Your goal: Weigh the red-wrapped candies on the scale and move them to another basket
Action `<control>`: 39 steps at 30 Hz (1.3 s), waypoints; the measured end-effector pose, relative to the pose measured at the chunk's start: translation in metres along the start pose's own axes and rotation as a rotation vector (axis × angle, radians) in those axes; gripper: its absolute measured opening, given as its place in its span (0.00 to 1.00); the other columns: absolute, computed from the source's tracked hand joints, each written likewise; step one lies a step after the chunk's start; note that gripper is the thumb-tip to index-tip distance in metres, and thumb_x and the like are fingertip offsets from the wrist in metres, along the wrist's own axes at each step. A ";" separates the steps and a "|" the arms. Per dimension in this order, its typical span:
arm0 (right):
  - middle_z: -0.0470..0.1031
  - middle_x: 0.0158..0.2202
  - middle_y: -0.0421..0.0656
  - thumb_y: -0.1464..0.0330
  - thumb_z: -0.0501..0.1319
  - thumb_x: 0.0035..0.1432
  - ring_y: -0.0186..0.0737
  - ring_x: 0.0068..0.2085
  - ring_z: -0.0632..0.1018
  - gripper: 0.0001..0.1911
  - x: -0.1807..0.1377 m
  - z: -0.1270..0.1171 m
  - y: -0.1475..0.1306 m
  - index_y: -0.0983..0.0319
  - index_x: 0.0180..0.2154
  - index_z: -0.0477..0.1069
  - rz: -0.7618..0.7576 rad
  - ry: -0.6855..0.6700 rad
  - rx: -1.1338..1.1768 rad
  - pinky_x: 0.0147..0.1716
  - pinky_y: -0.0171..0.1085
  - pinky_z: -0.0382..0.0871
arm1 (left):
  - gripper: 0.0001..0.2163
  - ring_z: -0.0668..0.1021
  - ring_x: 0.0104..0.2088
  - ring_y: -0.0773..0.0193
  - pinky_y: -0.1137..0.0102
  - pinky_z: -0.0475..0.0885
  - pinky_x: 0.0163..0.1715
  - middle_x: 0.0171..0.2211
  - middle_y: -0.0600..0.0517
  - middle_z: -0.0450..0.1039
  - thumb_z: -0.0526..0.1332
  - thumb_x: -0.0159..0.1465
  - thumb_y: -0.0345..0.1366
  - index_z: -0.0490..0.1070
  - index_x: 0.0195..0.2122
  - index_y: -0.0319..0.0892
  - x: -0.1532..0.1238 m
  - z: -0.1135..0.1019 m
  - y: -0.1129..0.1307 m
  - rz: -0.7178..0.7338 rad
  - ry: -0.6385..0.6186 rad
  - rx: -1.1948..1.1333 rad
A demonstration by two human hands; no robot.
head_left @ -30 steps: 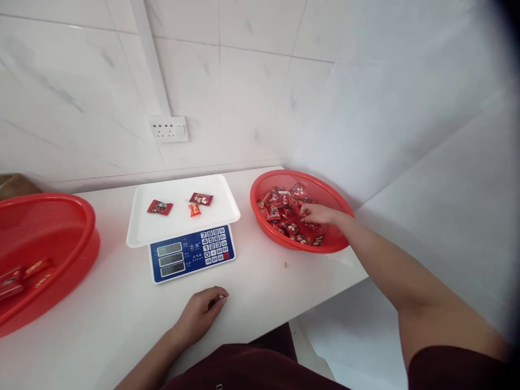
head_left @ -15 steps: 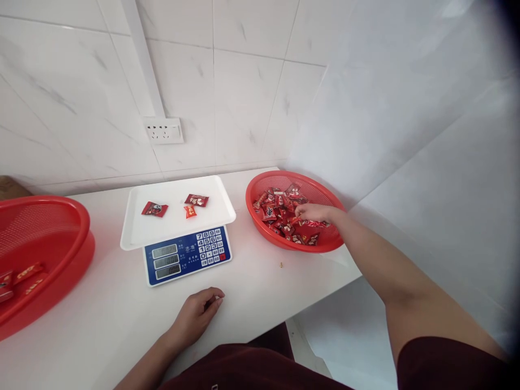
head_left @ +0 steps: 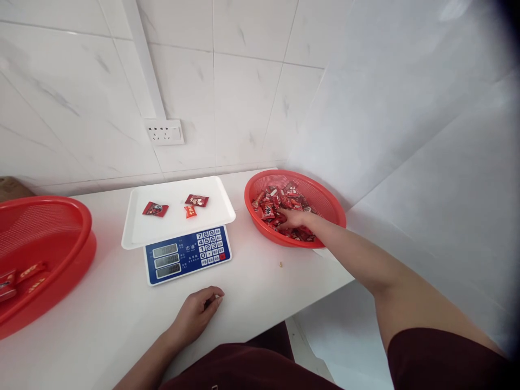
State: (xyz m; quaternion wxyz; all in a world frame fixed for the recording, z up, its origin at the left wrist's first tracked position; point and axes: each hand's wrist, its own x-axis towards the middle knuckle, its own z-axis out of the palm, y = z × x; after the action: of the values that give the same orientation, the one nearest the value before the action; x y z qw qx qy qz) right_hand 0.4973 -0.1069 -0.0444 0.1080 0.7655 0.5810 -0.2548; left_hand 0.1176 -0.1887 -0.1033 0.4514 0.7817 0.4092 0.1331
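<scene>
My right hand reaches into the red basket on the right, fingers spread and touching the wrapped candies there. It holds nothing that I can see; some fingertips are hidden among the red wrappers. My left hand rests on the white table in front of the scale, its fingers curled in and nothing visible in them. On the white tray of the blue-panelled scale lie a dark red candy, another dark red candy and a small orange-red candy.
At the left stands a second red basket with a few red packets inside. A tiny gold-coloured bit lies on the table near the right basket. A wall socket sits behind the scale.
My right hand has moved left and a little down within the basket, its fingers spreading over the candies. My left hand and the candies on the tray have stayed put.
</scene>
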 end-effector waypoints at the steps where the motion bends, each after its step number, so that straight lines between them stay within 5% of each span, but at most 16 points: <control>1: 0.61 0.59 0.52 0.57 0.65 0.43 0.56 0.55 0.67 0.48 0.000 0.002 -0.001 0.60 0.62 0.48 -0.006 0.017 -0.008 0.50 0.45 0.62 | 0.13 0.68 0.25 0.65 0.74 0.64 0.27 0.23 0.55 0.66 0.51 0.62 0.43 0.71 0.37 0.44 0.000 0.000 0.000 -0.001 -0.004 0.002; 9: 0.71 0.50 0.48 0.71 0.66 0.40 0.52 0.46 0.73 0.28 0.002 0.005 -0.005 0.57 0.47 0.69 -0.102 0.147 0.061 0.42 0.39 0.67 | 0.13 0.68 0.26 0.65 0.73 0.64 0.27 0.24 0.54 0.67 0.50 0.62 0.43 0.70 0.38 0.44 0.000 0.001 -0.001 -0.007 -0.010 -0.013; 15: 0.77 0.36 0.41 0.71 0.64 0.44 0.41 0.37 0.76 0.15 -0.004 -0.006 -0.009 0.60 0.38 0.72 -0.151 0.208 0.304 0.33 0.32 0.68 | 0.13 0.67 0.25 0.65 0.73 0.64 0.28 0.23 0.55 0.66 0.50 0.62 0.43 0.71 0.38 0.44 -0.001 0.001 -0.002 -0.007 -0.010 -0.048; 23: 0.76 0.38 0.45 0.59 0.60 0.53 0.35 0.31 0.76 0.21 -0.028 -0.028 -0.011 0.60 0.47 0.64 -0.094 0.294 0.657 0.21 0.28 0.65 | 0.13 0.67 0.26 0.65 0.71 0.64 0.28 0.24 0.54 0.65 0.52 0.61 0.44 0.71 0.37 0.44 -0.001 0.000 -0.001 -0.042 -0.029 -0.148; 27: 0.75 0.32 0.43 0.61 0.63 0.49 0.36 0.27 0.75 0.23 -0.071 -0.026 -0.045 0.59 0.47 0.63 -0.182 0.379 0.936 0.22 0.32 0.69 | 0.16 0.70 0.32 0.63 0.69 0.68 0.32 0.31 0.52 0.67 0.56 0.60 0.47 0.67 0.45 0.45 -0.003 -0.006 0.013 -0.072 -0.147 -0.481; 32: 0.74 0.35 0.40 0.65 0.63 0.49 0.37 0.28 0.76 0.15 -0.123 0.030 -0.125 0.57 0.41 0.66 -0.510 0.248 0.916 0.25 0.36 0.72 | 0.29 0.65 0.53 0.53 0.56 0.66 0.47 0.55 0.45 0.60 0.59 0.57 0.51 0.53 0.58 0.55 0.001 -0.010 0.049 -0.017 -0.209 -1.190; 35: 0.73 0.39 0.42 0.71 0.57 0.53 0.43 0.40 0.75 0.12 -0.128 0.085 -0.167 0.56 0.42 0.67 -0.712 0.301 0.722 0.39 0.43 0.71 | 0.26 0.68 0.52 0.54 0.58 0.69 0.44 0.54 0.47 0.62 0.57 0.60 0.50 0.54 0.58 0.55 0.008 -0.005 0.056 -0.104 -0.090 -1.404; 39: 0.68 0.50 0.50 0.70 0.53 0.57 0.49 0.51 0.69 0.22 -0.119 0.140 -0.194 0.57 0.54 0.59 -0.682 0.406 0.617 0.49 0.51 0.65 | 0.23 0.74 0.43 0.59 0.66 0.73 0.37 0.45 0.49 0.70 0.58 0.60 0.48 0.58 0.55 0.52 0.003 0.000 0.037 -0.287 0.092 -1.428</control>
State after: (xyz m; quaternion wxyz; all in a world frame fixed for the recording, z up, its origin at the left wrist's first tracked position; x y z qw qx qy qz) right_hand 0.2543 -0.2125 -0.0757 -0.3279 0.5623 0.7051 -0.2813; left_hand 0.1390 -0.1960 -0.0736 0.8466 0.2289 0.3397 0.3399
